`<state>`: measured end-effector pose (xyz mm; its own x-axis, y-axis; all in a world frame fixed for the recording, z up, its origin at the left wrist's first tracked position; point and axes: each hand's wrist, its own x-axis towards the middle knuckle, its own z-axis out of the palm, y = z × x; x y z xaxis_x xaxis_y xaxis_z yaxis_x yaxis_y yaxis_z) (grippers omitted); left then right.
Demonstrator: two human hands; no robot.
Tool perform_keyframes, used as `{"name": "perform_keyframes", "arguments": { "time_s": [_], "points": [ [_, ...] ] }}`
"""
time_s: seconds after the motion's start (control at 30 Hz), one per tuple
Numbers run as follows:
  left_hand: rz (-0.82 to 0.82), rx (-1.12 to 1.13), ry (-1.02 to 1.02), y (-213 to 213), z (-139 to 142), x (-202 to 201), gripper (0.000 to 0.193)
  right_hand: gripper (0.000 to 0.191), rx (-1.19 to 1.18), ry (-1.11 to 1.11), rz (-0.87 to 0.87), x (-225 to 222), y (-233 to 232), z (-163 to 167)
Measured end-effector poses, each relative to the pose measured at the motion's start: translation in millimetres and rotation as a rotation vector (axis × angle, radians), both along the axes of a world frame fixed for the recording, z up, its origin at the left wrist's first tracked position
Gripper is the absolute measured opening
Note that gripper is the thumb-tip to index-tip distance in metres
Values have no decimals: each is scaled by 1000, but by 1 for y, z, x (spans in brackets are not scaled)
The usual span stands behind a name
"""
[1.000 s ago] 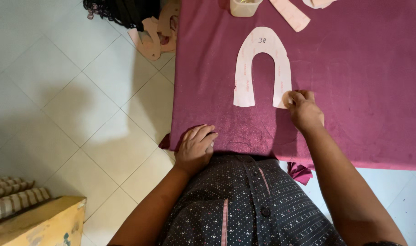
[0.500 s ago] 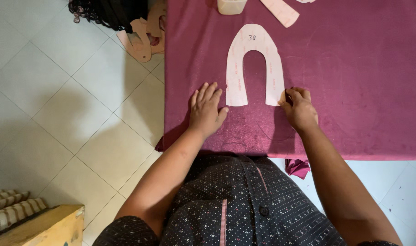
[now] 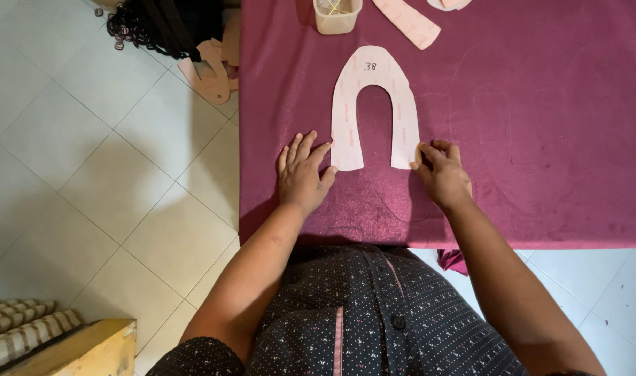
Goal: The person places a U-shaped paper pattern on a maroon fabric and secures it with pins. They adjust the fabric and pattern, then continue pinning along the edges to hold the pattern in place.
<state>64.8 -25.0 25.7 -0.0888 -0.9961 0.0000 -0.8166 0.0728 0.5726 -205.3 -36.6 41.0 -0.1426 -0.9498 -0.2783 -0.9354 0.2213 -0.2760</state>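
On the magenta velvety cloth [image 3: 541, 139] lies a pale pink horseshoe-shaped paper pattern [image 3: 374, 104], her left hand [image 3: 303, 174] flat, fingers spread beside its left leg, her right hand [image 3: 442, 174] curled, fingertips pinching its right leg's end.

Dressed in a dark short-sleeved buttoned shirt [image 3: 360, 313] with tiny pale dots, pink placket stripe down the front; both forearms bare, no rings visible.

Pale pink horseshoe-shaped pattern piece [image 3: 374, 104] on magenta cloth [image 3: 541, 139]; dark dotted shirt [image 3: 374, 320]; white floor tiles [image 3: 88, 174].
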Motion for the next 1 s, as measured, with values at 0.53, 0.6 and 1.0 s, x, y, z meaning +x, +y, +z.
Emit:
{"name": "perform_keyframes", "arguments": {
  "time_s": [0.53, 0.6, 1.0],
  "points": [
    [-13, 58, 4, -3, 2, -1, 38, 55, 88, -6, -55, -2, -4, 0],
    [-10, 54, 7, -3, 2, -1, 37, 55, 88, -11, -62, -2, -4, 0],
    [-182, 75, -48, -16, 1, -20, 57, 56, 68, -21, -16, -9, -10, -5]
  ]
}}
